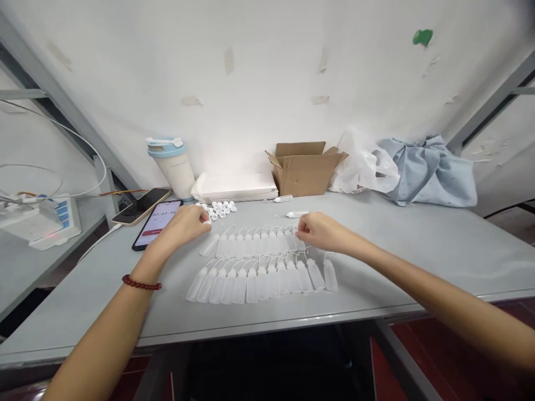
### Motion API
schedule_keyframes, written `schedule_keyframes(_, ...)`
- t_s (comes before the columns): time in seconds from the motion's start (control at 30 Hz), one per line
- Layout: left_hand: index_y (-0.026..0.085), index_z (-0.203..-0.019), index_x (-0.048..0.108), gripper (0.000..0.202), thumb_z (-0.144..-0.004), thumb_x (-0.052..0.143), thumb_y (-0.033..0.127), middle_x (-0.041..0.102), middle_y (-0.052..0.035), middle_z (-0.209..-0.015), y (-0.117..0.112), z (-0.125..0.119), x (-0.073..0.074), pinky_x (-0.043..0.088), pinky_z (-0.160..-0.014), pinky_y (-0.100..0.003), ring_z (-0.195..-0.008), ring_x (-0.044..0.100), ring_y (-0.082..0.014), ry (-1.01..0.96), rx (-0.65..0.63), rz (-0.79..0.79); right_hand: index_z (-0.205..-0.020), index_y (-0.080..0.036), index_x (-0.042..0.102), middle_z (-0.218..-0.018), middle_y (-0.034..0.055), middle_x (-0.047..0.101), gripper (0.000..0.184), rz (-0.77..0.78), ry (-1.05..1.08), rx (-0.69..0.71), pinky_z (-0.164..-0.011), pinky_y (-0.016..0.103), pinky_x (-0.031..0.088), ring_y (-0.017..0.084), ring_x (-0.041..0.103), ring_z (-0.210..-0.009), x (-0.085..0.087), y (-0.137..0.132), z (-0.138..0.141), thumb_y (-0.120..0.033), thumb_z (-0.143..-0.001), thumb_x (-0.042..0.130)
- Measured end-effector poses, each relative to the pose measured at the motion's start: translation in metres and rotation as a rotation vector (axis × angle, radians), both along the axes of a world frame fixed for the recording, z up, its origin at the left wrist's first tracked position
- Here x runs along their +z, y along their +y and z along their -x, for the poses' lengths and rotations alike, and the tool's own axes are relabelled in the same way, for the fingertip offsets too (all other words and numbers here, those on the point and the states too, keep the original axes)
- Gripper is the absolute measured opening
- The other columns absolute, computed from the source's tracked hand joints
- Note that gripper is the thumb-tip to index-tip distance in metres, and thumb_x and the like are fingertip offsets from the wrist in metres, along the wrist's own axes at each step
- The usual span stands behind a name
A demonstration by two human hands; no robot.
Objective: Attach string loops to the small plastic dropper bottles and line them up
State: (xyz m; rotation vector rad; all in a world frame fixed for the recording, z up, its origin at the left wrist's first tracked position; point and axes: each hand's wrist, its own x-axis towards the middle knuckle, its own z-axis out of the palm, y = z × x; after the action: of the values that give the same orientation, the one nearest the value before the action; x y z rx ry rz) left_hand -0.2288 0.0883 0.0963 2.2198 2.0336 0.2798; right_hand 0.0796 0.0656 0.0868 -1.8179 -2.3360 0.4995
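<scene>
Two rows of small translucent squeeze bottles [262, 283] with thin curved white tubes at their tops lie on the grey table. My left hand [186, 224], with a dark red bead bracelet on its wrist, pinches a small white cap beside a pile of white caps [219, 210]. At the right end of the back row, the fingers of my right hand [321, 230] are closed at the top of a squeeze bottle [299, 243]; the fingers partly hide their contact with it. Another bottle [296, 214] lies behind that hand.
Left of the caps lie a phone showing a timer [155, 223] and another phone [144, 206]. Along the wall stand a cup [173, 167], white stacked sheets [238, 186], an open cardboard box [309, 174], a plastic bag [359, 164] and a blue cloth bundle [432, 175]. A power strip [54, 223] sits far left.
</scene>
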Motion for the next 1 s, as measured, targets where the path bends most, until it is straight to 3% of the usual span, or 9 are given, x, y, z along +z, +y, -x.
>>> schedule_keyframes(0.07, 0.017, -0.067, 0.062, 0.011, -0.062, 0.053, 0.022, 0.069, -0.0052, -0.075, -0.002, -0.008, 0.004, 0.04, -0.064, -0.026, -0.076, 0.062, -0.023, -0.017, 0.005, -0.026, -0.066, -0.014, 0.06, -0.067, 0.005, 0.059, 0.012, 0.038, -0.037, 0.026, -0.05, 0.024, 0.032, 0.012, 0.051, -0.057, 0.003, 0.001, 0.002, -0.02, -0.075, 0.055)
schedule_keyframes(0.17, 0.017, -0.072, 0.062, 0.014, -0.064, 0.054, 0.026, 0.069, -0.0051, -0.075, -0.003, -0.02, 0.01, 0.043, -0.066, -0.027, -0.076, 0.063, -0.0223, -0.097, 0.006, -0.075, -0.059, -0.016, 0.054, -0.059, 0.0029, 0.053, 0.014, 0.073, -0.083, 0.039, -0.047, 0.025, 0.023, 0.012, 0.045, -0.053, 0.003, 0.005, 0.005, -0.02, -0.071, 0.05)
schedule_keyframes(0.33, 0.015, -0.082, 0.066, 0.026, -0.067, 0.056, 0.034, 0.069, -0.0058, -0.08, -0.007, -0.039, 0.016, 0.047, -0.07, -0.029, -0.075, 0.063, -0.021, -0.324, -0.11, -0.085, -0.05, -0.019, 0.043, -0.05, 0.0005, 0.041, 0.025, 0.119, -0.142, 0.025, -0.046, 0.025, 0.022, 0.012, 0.04, -0.049, -0.006, 0.016, 0.004, -0.029, -0.071, 0.051)
schedule_keyframes(0.5, 0.016, -0.079, 0.068, 0.024, -0.068, 0.062, 0.037, 0.068, -0.005, -0.075, -0.007, -0.063, 0.008, 0.047, -0.064, -0.03, -0.067, 0.061, -0.0189, -0.651, -0.273, 0.108, -0.045, -0.019, 0.037, -0.046, -0.0018, 0.034, 0.033, 0.093, 0.063, -0.013, -0.044, 0.026, 0.021, 0.01, 0.035, -0.044, -0.01, 0.022, -0.004, -0.03, -0.072, 0.052)
schedule_keyframes(0.6, 0.017, -0.082, 0.068, 0.025, -0.067, 0.067, 0.036, 0.068, -0.0045, -0.078, -0.007, -0.074, -0.002, 0.048, -0.067, -0.03, -0.069, 0.061, -0.0166, -0.953, -0.235, 0.207, -0.054, -0.018, 0.046, -0.052, -0.0021, 0.043, 0.029, -0.118, 0.268, 0.035, -0.047, 0.024, 0.027, 0.01, 0.038, -0.048, -0.006, 0.023, 0.001, -0.036, -0.075, 0.054)
schedule_keyframes(0.73, 0.015, -0.084, 0.068, 0.026, -0.063, 0.074, 0.031, 0.068, -0.0057, -0.084, -0.012, -0.078, -0.012, 0.046, -0.079, -0.031, -0.08, 0.062, -0.0167, -1.26, -0.167, 0.251, -0.08, -0.017, 0.057, -0.082, 0.0047, 0.057, 0.02, -0.378, 0.512, 0.237, -0.059, 0.025, 0.04, 0.015, 0.052, -0.073, -0.007, 0.019, 0.026, -0.037, -0.077, 0.059)
schedule_keyframes(0.87, 0.014, -0.084, 0.068, 0.026, -0.063, 0.075, 0.029, 0.069, -0.0062, -0.087, -0.019, -0.072, -0.014, 0.044, -0.086, -0.032, -0.088, 0.062, -0.018, -1.448, -0.128, 0.232, -0.094, -0.019, 0.058, -0.094, 0.0066, 0.061, 0.017, -0.362, 0.656, 0.448, -0.069, 0.027, 0.044, 0.017, 0.054, -0.086, -0.015, 0.01, 0.047, -0.032, -0.084, 0.054)
schedule_keyframes(1.0, 0.016, -0.085, 0.068, 0.024, -0.065, 0.075, 0.026, 0.068, -0.0054, -0.094, -0.022, -0.07, -0.011, 0.042, -0.089, -0.03, -0.092, 0.06, -0.0165, -1.487, -0.212, 0.233, -0.093, -0.018, 0.059, -0.089, 0.0054, 0.062, 0.02, -0.301, 0.703, 0.443, -0.065, 0.026, 0.045, 0.014, 0.055, -0.076, -0.021, -0.002, 0.05, -0.034, -0.088, 0.049)
